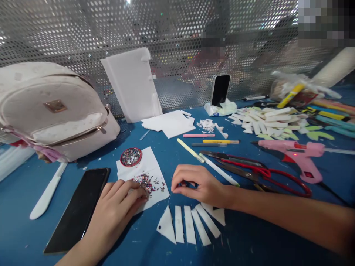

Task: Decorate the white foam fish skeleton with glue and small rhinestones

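Observation:
My left hand (121, 203) rests at the edge of a white paper sheet (149, 159), fingertips bent together at a small heap of mixed-colour beads (148, 183). Whatever the fingertips pinch is hidden. A round red-rimmed lid (131, 157) with more beads lies on the sheet's far part. My right hand (198, 184) is closed in a pinch just right of the sheet; a thin thread (169, 199) appears to run down from its fingertips. Below lie a white triangular piece with a hole (167, 226), several white strips (190, 225) and another triangular piece (219, 215), laid out like a fish.
To the left are a black phone (79, 208), a white serrated knife (50, 192) and a pale backpack (55, 111). Markers (220, 170), pliers (238, 169), red-handled scissors (288, 179) and a pink glue gun (296, 151) lie right. Foam scraps (271, 120) and a propped phone (221, 90) stand behind.

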A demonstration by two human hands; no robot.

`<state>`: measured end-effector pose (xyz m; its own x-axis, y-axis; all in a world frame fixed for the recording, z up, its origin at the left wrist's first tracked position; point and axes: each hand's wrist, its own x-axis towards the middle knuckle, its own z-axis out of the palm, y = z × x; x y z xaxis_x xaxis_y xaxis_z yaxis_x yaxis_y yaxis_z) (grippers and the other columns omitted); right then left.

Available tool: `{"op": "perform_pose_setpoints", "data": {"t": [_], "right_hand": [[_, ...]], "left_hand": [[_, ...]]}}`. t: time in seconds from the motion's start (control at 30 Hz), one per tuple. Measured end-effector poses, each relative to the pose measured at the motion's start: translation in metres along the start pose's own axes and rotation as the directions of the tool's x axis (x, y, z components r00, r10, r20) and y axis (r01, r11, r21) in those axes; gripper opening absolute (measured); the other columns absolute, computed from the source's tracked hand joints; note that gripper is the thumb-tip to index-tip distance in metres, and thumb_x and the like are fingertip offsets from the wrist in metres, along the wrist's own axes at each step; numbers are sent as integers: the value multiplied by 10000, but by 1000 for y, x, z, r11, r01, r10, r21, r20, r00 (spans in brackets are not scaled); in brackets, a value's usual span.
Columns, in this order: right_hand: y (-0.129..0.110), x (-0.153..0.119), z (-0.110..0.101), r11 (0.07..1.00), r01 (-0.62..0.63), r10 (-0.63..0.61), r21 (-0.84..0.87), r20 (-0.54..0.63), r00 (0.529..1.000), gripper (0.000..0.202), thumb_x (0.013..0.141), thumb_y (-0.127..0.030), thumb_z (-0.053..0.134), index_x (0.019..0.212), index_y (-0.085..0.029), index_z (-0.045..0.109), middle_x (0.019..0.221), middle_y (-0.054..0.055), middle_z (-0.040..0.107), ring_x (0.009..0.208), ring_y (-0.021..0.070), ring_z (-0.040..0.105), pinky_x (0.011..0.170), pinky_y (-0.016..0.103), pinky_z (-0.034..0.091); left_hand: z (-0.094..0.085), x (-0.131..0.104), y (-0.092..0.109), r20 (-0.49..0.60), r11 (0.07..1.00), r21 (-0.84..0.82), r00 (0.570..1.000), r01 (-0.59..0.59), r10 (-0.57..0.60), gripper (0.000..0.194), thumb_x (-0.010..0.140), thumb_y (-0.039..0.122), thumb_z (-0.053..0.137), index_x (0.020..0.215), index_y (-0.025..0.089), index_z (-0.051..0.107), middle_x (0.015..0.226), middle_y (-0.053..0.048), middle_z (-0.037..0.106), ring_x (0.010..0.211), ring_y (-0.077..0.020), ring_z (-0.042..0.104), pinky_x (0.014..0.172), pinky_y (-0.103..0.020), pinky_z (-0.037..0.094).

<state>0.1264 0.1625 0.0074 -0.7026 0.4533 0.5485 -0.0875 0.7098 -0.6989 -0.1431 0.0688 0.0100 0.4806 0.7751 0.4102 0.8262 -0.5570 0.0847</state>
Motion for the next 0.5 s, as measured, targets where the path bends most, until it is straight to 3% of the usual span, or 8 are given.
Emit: {"op": "perform_pose_setpoints", "data": {"t": [0.5], "right_hand": [[2,-2,0,1000,-16,16,14,29,999,77,975,-206,603,935,-177,663,889,57,683,820,142,599,719,285,494]], "left_hand": [[1,2,1,138,971,-173,980,164,-141,45,994,268,579,970,253,614,993,11,675,875,-188,581,747,-316,306]]}}
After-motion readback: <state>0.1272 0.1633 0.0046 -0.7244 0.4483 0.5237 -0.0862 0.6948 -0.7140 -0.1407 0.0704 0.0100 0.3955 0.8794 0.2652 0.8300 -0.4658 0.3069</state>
